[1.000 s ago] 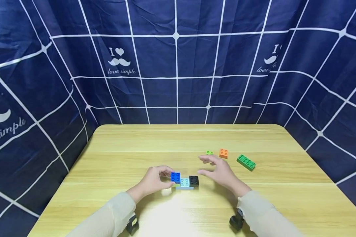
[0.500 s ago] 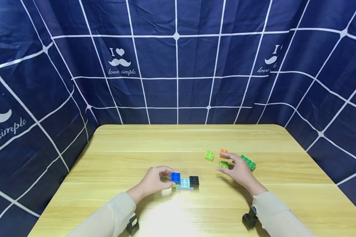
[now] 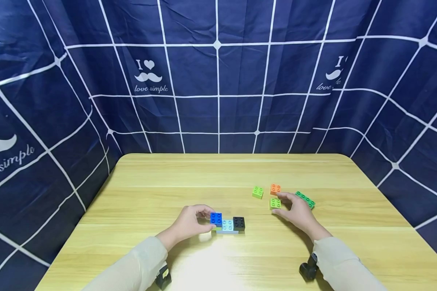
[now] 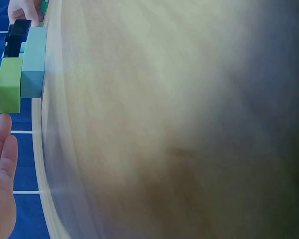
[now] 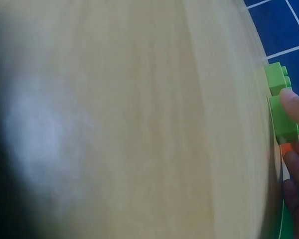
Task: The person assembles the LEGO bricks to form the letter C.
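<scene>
"Where are the hands on your feed?"

"Apart from each other. I see the left hand (image 3: 189, 220) pinching a glossy blue four-stud plastic brick (image 3: 216, 218) at the near end of a joined stack. The right hand (image 3: 299, 212) has thumb and fingertips at opposite sides of a lime-green four-stud plastic brick (image 3: 275, 203); how firmly, I can't tell."

"What worries you?"

"Crowding, first. A bright orange four-stud plastic brick (image 3: 275, 188) sits just beyond the right fingertips, so a wide sweep could nudge it. Then leverage: the long light-blue plastic brick (image 3: 227, 225), with a black four-stud plastic brick (image 3: 238, 223) on its far end, reaches away from the left hand toward the right. Pressing or lifting out there could, I judge, tip the stack or pop a joint."

"Do the wrist cameras add anything?"

"The left one shows me a smooth-sided lime-green plastic block (image 4: 9, 84) sandwiched between blue and light blue; from the head it's only a sliver below the left hand's grip. The right one shows the thumb overlapping its brick, but just a patch of orange behind the fingers. Only the head view gives me both hands' layout."
</scene>
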The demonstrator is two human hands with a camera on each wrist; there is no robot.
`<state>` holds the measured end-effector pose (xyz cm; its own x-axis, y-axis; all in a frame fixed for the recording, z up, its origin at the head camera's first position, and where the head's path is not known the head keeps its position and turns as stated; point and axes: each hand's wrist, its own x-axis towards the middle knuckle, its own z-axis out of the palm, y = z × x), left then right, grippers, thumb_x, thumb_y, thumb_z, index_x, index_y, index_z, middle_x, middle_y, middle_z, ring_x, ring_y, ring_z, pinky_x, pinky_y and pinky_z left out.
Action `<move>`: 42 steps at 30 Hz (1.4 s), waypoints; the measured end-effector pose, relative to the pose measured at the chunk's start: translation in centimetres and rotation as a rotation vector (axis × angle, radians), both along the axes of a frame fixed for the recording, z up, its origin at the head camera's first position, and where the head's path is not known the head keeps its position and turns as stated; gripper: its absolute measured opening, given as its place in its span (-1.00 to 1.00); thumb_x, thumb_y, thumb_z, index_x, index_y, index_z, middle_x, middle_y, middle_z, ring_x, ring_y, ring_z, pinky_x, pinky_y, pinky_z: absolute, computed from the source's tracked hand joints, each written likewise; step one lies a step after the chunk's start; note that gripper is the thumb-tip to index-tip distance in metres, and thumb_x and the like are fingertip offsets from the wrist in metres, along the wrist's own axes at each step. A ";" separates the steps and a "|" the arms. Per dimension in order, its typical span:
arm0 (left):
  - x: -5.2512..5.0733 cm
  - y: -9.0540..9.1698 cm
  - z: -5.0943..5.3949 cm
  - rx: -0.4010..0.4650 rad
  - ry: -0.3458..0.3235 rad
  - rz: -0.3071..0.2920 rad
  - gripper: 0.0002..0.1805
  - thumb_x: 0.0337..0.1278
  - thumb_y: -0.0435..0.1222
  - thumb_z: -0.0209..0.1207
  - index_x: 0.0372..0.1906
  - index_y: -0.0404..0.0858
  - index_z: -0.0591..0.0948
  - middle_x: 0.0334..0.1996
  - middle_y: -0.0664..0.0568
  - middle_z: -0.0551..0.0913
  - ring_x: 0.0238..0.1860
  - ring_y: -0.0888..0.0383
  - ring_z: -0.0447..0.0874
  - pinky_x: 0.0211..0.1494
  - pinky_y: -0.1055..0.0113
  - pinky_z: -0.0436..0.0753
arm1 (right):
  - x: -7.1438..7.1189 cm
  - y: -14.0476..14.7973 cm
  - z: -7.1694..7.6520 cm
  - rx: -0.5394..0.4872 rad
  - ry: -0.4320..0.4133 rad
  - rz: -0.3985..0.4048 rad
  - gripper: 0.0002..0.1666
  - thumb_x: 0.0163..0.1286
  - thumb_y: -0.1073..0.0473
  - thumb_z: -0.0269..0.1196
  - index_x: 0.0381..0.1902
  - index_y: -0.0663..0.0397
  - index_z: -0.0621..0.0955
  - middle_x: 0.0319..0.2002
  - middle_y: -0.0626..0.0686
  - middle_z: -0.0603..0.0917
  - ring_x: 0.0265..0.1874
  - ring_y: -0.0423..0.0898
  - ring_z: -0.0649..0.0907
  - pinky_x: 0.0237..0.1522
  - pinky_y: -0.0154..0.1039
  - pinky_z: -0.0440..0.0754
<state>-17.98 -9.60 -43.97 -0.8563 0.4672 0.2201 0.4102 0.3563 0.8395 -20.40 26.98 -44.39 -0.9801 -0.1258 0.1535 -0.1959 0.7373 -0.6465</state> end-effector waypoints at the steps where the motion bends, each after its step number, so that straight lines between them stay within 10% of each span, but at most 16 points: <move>1: 0.0 0.0 0.0 0.000 0.005 -0.001 -0.68 -0.13 -0.34 0.42 -0.16 -0.22 0.66 -0.32 0.15 0.67 -0.24 0.11 0.62 -0.10 0.27 0.62 | 0.0 0.0 -0.1 0.008 -0.004 -0.001 -0.29 0.10 0.07 0.45 0.16 0.26 0.49 0.04 0.25 0.58 0.01 0.20 0.56 0.11 0.19 0.43; 25: 0.1 -0.1 0.0 -0.001 -0.024 -0.001 -0.67 -0.15 -0.33 0.43 -0.16 -0.22 0.66 -0.32 0.15 0.66 -0.23 0.06 0.62 -0.07 0.22 0.62 | 0.4 -3.8 1.8 -0.077 0.015 0.003 -0.41 0.12 0.02 0.44 0.07 0.14 0.58 -0.07 0.12 0.65 -0.11 0.06 0.63 0.00 0.02 0.56; 42: 0.1 0.3 0.1 0.001 -0.022 -0.003 -0.68 -0.13 -0.34 0.42 -0.16 -0.23 0.66 -0.32 0.15 0.67 -0.23 0.06 0.62 -0.08 0.27 0.62 | 1.6 -10.2 3.9 -0.225 0.072 0.219 -0.55 0.06 0.04 0.48 -0.06 -0.09 0.64 -0.17 -0.16 0.65 -0.14 -0.13 0.59 -0.01 -0.03 0.54</move>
